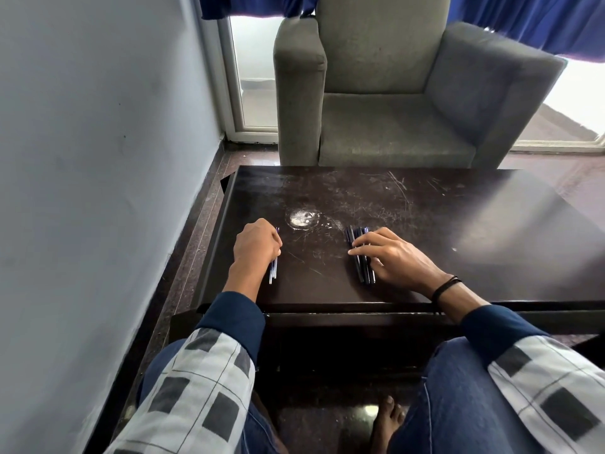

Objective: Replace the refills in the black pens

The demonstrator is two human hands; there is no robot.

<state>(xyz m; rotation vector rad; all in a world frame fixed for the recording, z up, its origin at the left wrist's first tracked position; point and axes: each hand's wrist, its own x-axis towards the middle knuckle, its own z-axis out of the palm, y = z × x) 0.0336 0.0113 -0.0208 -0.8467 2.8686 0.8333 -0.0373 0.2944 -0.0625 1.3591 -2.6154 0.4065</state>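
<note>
Several black pens (360, 253) lie side by side on the dark table (425, 224), pointing away from me. My right hand (389, 257) rests on top of them with its fingers fairly straight and spread. To the left lies a small bundle of thin bluish refills (273, 271). My left hand (257, 244) is curled over the bundle's upper part, with the lower ends sticking out below the hand. Whether the fingers grip the refills or just lie against them is hidden.
A round whitish stain (302, 219) marks the scratched tabletop between my hands. A grey armchair (393, 103) stands right behind the table. A pale wall (98, 158) runs along the left side. My knees sit below the table's front edge.
</note>
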